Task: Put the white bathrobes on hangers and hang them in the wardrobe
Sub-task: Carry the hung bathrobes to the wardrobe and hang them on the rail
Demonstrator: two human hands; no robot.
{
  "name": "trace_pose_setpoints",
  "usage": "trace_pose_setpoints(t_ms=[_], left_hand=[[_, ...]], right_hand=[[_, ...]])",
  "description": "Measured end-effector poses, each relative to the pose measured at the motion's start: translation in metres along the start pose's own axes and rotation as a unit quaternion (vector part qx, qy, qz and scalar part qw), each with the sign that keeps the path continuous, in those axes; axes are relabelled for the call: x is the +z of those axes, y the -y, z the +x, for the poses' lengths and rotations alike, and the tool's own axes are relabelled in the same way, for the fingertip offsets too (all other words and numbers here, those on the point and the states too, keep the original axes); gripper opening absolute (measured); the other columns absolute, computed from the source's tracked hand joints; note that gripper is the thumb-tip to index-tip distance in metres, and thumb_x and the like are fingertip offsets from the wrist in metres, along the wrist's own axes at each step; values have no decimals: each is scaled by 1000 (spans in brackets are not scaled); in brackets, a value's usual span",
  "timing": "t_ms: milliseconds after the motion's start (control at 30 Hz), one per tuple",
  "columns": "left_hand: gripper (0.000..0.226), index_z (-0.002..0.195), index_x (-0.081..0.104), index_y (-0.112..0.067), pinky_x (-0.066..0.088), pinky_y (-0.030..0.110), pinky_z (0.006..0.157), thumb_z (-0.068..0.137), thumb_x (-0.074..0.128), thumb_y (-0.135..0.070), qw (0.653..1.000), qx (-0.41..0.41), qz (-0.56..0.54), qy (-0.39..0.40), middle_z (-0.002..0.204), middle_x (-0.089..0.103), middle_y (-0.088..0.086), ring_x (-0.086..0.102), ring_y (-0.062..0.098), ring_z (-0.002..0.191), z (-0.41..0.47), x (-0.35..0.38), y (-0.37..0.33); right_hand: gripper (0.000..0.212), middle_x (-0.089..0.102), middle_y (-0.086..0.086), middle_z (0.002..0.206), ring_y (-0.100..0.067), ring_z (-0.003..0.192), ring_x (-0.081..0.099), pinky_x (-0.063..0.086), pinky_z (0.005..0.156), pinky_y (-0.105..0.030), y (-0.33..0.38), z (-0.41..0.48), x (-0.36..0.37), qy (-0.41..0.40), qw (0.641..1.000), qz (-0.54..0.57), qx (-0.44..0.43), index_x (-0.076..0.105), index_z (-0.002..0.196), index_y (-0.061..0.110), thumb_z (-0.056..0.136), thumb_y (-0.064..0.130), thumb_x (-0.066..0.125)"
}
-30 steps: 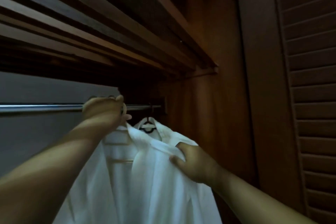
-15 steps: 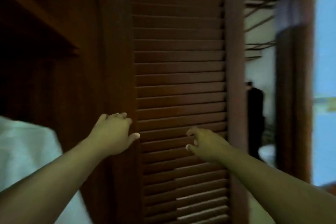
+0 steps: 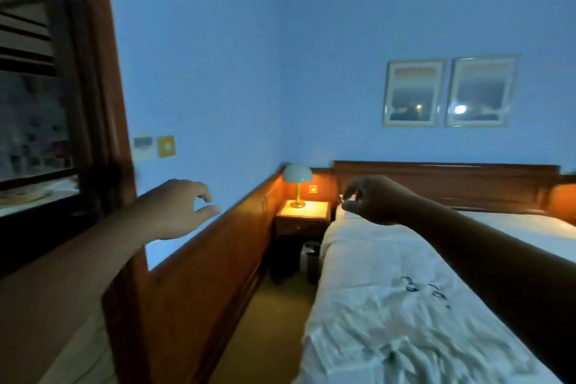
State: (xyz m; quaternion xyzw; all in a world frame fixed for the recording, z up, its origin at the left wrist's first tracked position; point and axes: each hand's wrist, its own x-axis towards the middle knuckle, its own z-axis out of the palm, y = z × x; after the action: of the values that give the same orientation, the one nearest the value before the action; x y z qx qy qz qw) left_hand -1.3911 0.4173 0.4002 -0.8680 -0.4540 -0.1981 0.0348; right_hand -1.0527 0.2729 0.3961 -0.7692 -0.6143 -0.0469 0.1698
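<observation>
The wardrobe is out of view. My left hand (image 3: 174,209) is raised in front of the blue wall, its fingers loosely curled and apart, holding nothing. My right hand (image 3: 374,199) hovers over the head end of the near bed (image 3: 352,246), also holding nothing. Crumpled white fabric (image 3: 383,343), which may be a bathrobe, lies on the bed's near end. Two thin dark hook shapes (image 3: 424,290), probably hangers, rest on the cover just under my right forearm.
A wooden frame (image 3: 103,103) with a dark pane stands at the left. Wood panelling (image 3: 218,259) runs along the wall to a nightstand (image 3: 302,215) with a lit lamp (image 3: 297,181). A narrow carpeted aisle (image 3: 268,337) separates wall and bed. A second bed (image 3: 530,227) lies farther right.
I have turned right, away from the wardrobe, past its louvred door, to face the bedroom. Both hands let go of the hung bathrobe and its hanger and are now empty.
</observation>
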Motion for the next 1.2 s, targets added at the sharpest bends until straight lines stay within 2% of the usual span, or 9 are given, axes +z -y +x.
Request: trace_pose_setpoints(t_ms=[33, 233, 333, 433, 633, 800, 967, 1067, 1200], left_hand=[[31, 108, 66, -31, 47, 28, 79, 91, 59, -56, 997, 64, -41, 9, 109, 67, -8, 59, 11, 84, 28, 30, -55], [40, 121, 63, -28, 46, 30, 83, 92, 58, -55, 947, 245, -127, 166, 120, 66, -5, 60, 12, 98, 118, 221, -306], [43, 127, 61, -26, 40, 24, 88, 94, 57, -53, 912, 270, -188, 245, 128, 62, -6, 60, 11, 106, 107, 290, -378], [43, 126, 62, -28, 40, 22, 85, 93, 56, -56, 871, 285, -224, 332, 130, 61, -8, 56, 4, 97, 102, 371, -423], [13, 103, 64, -34, 44, 14, 68, 94, 62, -44, 816, 196, -305, 450, 100, 65, -20, 65, -1, 88, 117, 509, -455], [23, 104, 68, -17, 52, 24, 66, 95, 62, -37, 794, 111, -312, 510, 96, 72, -4, 73, 11, 77, 159, 623, -474], [22, 100, 68, -14, 51, 25, 66, 96, 61, -34, 777, 44, -296, 554, 94, 71, 0, 72, 13, 76, 225, 721, -495], [29, 97, 68, -14, 54, 34, 80, 91, 62, -41, 779, 10, -285, 558, 94, 71, 2, 71, 17, 85, 264, 772, -501], [40, 125, 60, -12, 47, 31, 99, 94, 59, -37, 791, -21, -227, 568, 126, 63, 5, 60, 22, 117, 324, 852, -508]], right_hand=[[23, 66, 6, 88, -14, 83, 61, 46, 73, -27, -54, -12, -7, -1, 999, -19, 29, 70, 108, 22, 93, 39, 66], [21, 62, 11, 81, -6, 70, 60, 47, 74, -29, -284, -75, -9, 60, 977, -59, 198, 70, 102, 21, 93, 40, 65], [22, 61, 14, 77, -3, 71, 61, 46, 71, -28, -352, -97, 6, 81, 966, -34, 243, 69, 102, 21, 93, 41, 65], [21, 63, 12, 80, -2, 73, 62, 45, 66, -25, -413, -113, 42, 103, 952, -1, 288, 68, 104, 23, 94, 42, 65], [15, 68, 6, 86, -9, 70, 70, 48, 64, -23, -492, -110, 135, 113, 919, 114, 360, 67, 98, 24, 94, 38, 66], [14, 72, 3, 81, -5, 64, 70, 52, 68, -24, -556, -67, 223, 110, 886, 201, 403, 68, 98, 21, 93, 34, 66], [12, 73, 2, 84, -6, 66, 70, 50, 65, -25, -628, 8, 301, 121, 828, 277, 472, 67, 98, 20, 94, 31, 64], [10, 73, 1, 81, -4, 65, 70, 49, 62, -23, -665, 47, 333, 128, 803, 299, 499, 66, 98, 22, 95, 31, 63], [7, 72, 2, 85, -3, 66, 69, 49, 63, -23, -713, 79, 375, 100, 762, 328, 549, 67, 99, 26, 95, 31, 64]])
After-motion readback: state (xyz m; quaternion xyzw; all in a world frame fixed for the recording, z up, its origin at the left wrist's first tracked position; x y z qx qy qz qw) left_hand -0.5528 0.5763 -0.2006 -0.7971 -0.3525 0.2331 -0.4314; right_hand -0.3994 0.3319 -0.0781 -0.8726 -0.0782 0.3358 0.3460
